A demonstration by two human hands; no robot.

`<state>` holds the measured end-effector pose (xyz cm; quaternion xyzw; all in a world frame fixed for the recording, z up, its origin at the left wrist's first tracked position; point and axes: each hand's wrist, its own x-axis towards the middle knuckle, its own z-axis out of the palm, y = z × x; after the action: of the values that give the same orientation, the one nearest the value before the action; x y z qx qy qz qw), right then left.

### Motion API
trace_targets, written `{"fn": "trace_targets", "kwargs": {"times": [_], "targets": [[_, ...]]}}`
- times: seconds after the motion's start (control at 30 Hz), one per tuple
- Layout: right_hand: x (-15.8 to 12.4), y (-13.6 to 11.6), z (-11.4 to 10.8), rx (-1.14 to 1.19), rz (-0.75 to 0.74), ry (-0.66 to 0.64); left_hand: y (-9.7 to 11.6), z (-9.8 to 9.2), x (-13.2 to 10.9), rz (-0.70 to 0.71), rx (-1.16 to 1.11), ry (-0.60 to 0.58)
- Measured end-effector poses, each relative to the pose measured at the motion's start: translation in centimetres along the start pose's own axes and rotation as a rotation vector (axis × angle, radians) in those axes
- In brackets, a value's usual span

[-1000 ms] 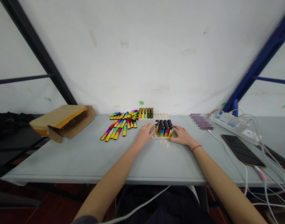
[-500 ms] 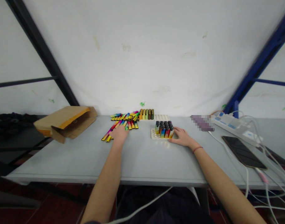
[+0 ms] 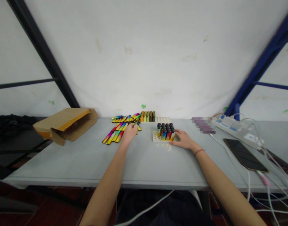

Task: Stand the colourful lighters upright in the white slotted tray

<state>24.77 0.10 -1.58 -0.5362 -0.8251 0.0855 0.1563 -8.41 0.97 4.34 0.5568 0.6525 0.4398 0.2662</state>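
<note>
Grey table (image 3: 146, 163), white wall (image 3: 146, 62) behind it. Far left: open cardboard box (image 3: 63, 124) lying on its side. Right side: white power strip (image 3: 235, 130) near the wall, dark phone (image 3: 245, 155) face up nearer the front edge, white cables (image 3: 268, 188) trailing off the right edge. Blue frame post (image 3: 259, 72) at right, black one (image 3: 42, 53) at left.

Left hand (image 3: 129, 133) on the rainbow sticks (image 3: 115, 135), right hand (image 3: 183, 140) against the white tray (image 3: 154, 137) of lighters (image 3: 166, 130).

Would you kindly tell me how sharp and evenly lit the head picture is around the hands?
Head view: soft, even light, faint sheen on the table before the tray; the wide lens bows the table edge; the left hand at the coloured sticks looks slightly soft; a pixelated patch lies beyond the right hand.
</note>
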Motion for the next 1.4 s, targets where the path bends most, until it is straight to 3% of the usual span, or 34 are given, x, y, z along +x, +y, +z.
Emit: {"fn": "trace_targets", "kwargs": {"times": [0.17,0.37,0.53,1.13,1.4], "targets": [[0.0,0.1,0.0,0.001,0.001,0.005,1.2,2.8,-1.2,-0.25,-0.526,-0.171],[0.1,0.1,0.0,-0.002,-0.004,-0.002,1.6,4.1,-2.8,-0.234,-0.716,-0.335],[0.1,0.3,0.1,0.007,-0.003,0.001,2.0,5.0,-3.1,-0.323,-0.807,-0.391],[0.0,0.2,0.3,0.011,0.005,0.009,1.9,6.0,-3.5,-0.345,-0.796,-0.223],[0.1,-0.1,0.1,0.017,0.004,0.004,2.0,6.4,-4.1,-0.405,-0.805,-0.203]]}}
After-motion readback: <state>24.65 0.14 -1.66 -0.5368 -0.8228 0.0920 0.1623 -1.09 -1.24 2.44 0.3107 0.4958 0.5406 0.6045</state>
